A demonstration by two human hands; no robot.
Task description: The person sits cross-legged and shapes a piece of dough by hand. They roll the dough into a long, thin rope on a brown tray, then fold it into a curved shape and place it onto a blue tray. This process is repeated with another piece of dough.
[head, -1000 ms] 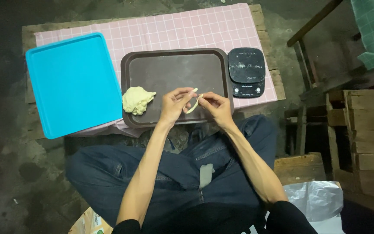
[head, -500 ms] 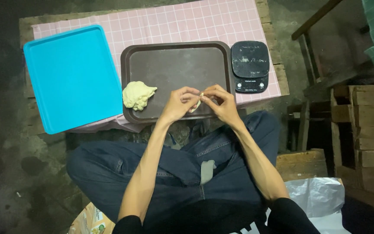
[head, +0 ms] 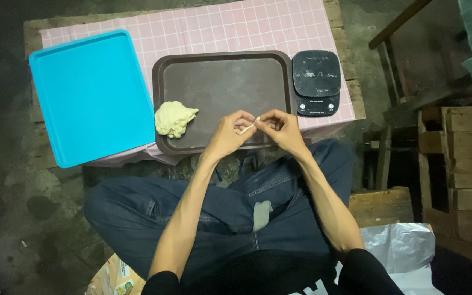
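While I look down through the head camera, I see the left hand and the right hand meeting over the near edge of the brown tray. Between them is a small piece of dough, pale and thin like a short strip. The fingers of both hands are narrow, pinched on this piece from the two ends, with thumbs and forefingers close together; the other fingers are curled in. The piece is held in the air just above the front rim of the tray, and I cannot tell if it touches the tray.

The bigger lump of dough lies on the left side of the brown tray, near its left rim, well apart from the hands. It has an uneven, torn shape with a point to the right.

Just beside the brown tray on the left is a bright blue tray, a little tilted. On the right of the brown tray stands a black kitchen scale, near the tray's right rim. All three rest on a pink checked cloth that covers a low wooden table.

Below, I see crossed legs in blue jeans and a white plastic bag at the right.
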